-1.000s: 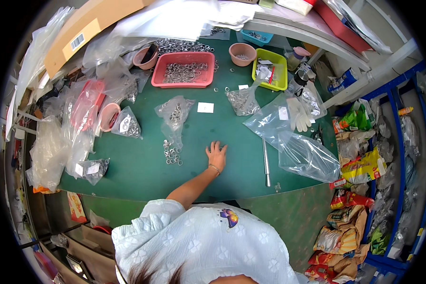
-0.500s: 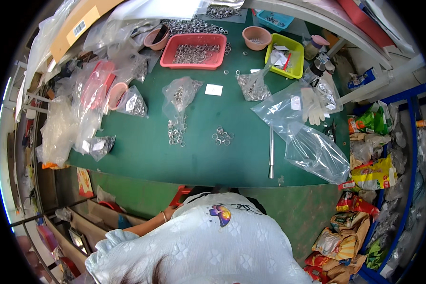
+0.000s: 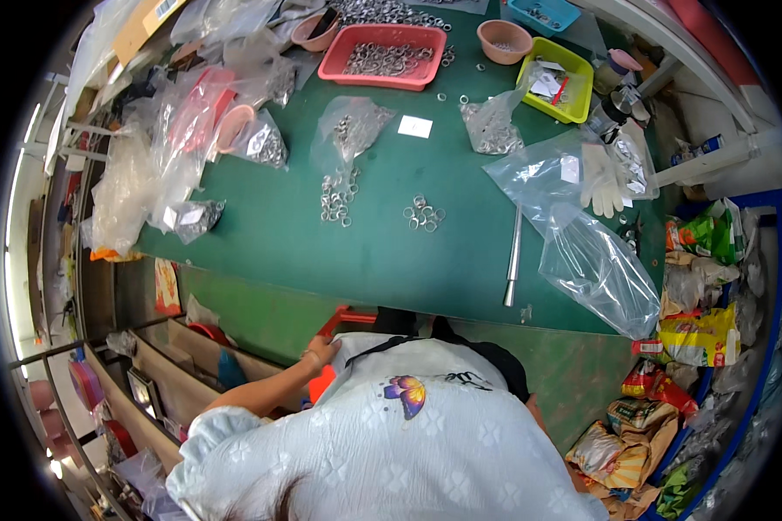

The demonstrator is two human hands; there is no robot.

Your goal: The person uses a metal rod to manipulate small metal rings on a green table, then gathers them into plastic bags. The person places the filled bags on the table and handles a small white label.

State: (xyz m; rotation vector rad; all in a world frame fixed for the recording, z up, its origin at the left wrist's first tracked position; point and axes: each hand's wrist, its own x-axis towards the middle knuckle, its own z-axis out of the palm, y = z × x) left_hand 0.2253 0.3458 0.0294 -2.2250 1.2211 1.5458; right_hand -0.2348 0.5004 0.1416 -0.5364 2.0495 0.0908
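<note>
The green counter [image 3: 382, 269] carried a pile of rings [image 3: 422, 214], with more rings [image 3: 335, 207] by a bag [image 3: 346, 135] to its left. A card [image 3: 415, 127] lay beyond, a rod [image 3: 513, 260] and clear plastic [image 3: 595, 269] to the right; a red tray [image 3: 378, 79] and yellow bin [image 3: 551, 107] stood behind.

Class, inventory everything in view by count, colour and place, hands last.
Green flat table: one, green, centre
Pink rectangular plastic tray: one, pink, far centre
Lime rectangular plastic tray: one, lime, far right
Blue rectangular plastic tray: one, blue, far right
Peach round plastic bowls: three, peach, left and far
Silver metal ring piles: two, silver, mid-table
Small clear plastic bags: at least four, clear, on table
Large clear plastic bag: one, clear, right
White rectangular card: one loose, white, mid-table
Silver tapered metal rod: one, silver, right
White glove: at least one, white, right
Printed packages: several, multicoloured, right edge
Pale butterfly-print shirt: one, pale, lower centre
Left hand: one, bare, at the shirt's left edge
Right hand: none visible
</note>
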